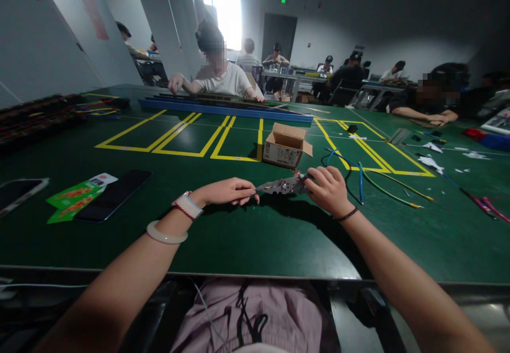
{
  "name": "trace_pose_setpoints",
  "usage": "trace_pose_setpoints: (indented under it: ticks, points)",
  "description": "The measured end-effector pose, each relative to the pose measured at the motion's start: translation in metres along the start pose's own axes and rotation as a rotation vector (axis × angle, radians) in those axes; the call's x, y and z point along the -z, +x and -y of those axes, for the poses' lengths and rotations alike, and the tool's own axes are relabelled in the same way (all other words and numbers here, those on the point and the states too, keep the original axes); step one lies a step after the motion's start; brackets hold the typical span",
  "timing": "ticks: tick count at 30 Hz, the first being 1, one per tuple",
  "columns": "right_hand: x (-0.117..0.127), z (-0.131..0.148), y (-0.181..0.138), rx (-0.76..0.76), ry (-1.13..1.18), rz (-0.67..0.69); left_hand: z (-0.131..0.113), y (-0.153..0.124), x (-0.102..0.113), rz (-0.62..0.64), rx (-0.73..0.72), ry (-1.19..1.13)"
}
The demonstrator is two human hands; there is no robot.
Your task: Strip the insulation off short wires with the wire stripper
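My right hand [330, 189] is closed round the handles of grey metal wire strippers [282, 186], held low over the green table with the jaws pointing left. Notches and a pivot show along the tool's flat head. At the tip of the jaws, my left hand [234, 190] has its fingers drawn together in a pinch; whatever lies between them is too small to make out. Just behind the tool stands an open cardboard box [283, 153]. To the right of my right hand lie a blue cable [361, 182] and a green cable [388, 193].
Left on the green table [255, 246] lie a black phone [119, 196], a green packet [75, 201] and another phone [19, 192]. Yellow tape outlines cross the middle. A blue rail [227, 109] runs along the far side, where a person sits. Paper scraps [431, 162] lie right.
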State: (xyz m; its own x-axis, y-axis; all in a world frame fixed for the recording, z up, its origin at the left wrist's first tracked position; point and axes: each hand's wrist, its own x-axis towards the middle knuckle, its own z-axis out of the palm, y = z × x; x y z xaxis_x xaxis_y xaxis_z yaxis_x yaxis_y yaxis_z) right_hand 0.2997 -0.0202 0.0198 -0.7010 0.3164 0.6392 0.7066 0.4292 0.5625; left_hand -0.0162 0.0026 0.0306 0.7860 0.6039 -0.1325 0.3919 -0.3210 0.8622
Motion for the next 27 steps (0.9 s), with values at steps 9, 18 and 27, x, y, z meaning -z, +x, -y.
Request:
trace_pose_setpoints:
  ticks: [9,18,27]
  points:
    - [-0.008,-0.001,0.001,-0.052,0.108,0.216,0.007,0.004,-0.002,-0.183,-0.061,0.311]
    - [-0.009,0.000,-0.002,-0.030,0.143,0.240,0.005,0.003,-0.003,-0.223,-0.066,0.393]
    - [-0.011,0.006,0.002,-0.084,0.216,0.296,0.005,0.001,-0.001,-0.270,-0.098,0.460]
